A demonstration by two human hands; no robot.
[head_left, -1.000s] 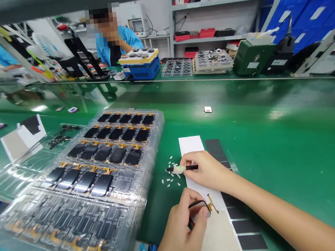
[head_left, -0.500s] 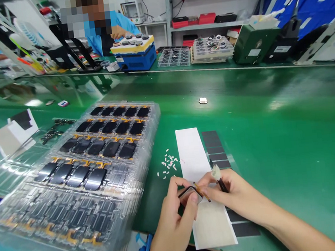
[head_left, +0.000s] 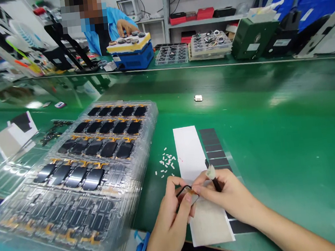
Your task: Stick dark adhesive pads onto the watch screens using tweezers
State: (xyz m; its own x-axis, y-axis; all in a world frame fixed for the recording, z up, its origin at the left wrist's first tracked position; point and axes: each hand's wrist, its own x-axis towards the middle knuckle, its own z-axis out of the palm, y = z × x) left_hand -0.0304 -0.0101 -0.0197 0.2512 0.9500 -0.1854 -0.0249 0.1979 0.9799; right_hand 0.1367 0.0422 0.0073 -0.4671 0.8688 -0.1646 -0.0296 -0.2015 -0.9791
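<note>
My left hand [head_left: 172, 216] grips a small display screen [head_left: 194, 197] by its edges, thumb across its pale back. An orange flex cable [head_left: 190, 191] lies against the screen's near face at its right end. Thumb and forefinger of my right hand [head_left: 222, 189] pinch at that end, touching the cable. Tucked between the right fingers is a slim black tool [head_left: 216, 184] with a pale wad [head_left: 210, 172] around it. Both hands are above a long white backing sheet [head_left: 190, 151], whose near part is beige. Beside it lies a strip of dark grey adhesive pieces [head_left: 213, 144].
A clear plastic tray [head_left: 124, 198] of black screens stands at the left. Small white scraps [head_left: 167, 162] are scattered between tray and sheet. Farther off lies a small metallic part [head_left: 198, 98]. Across the bench, a person [head_left: 114, 21] works behind a blue box [head_left: 136, 57].
The orange flex cable, earlier sticking out from the screen's right end, now lies folded against its back. My right fingertips have moved left onto the screen's edge. The view has shifted slightly.
</note>
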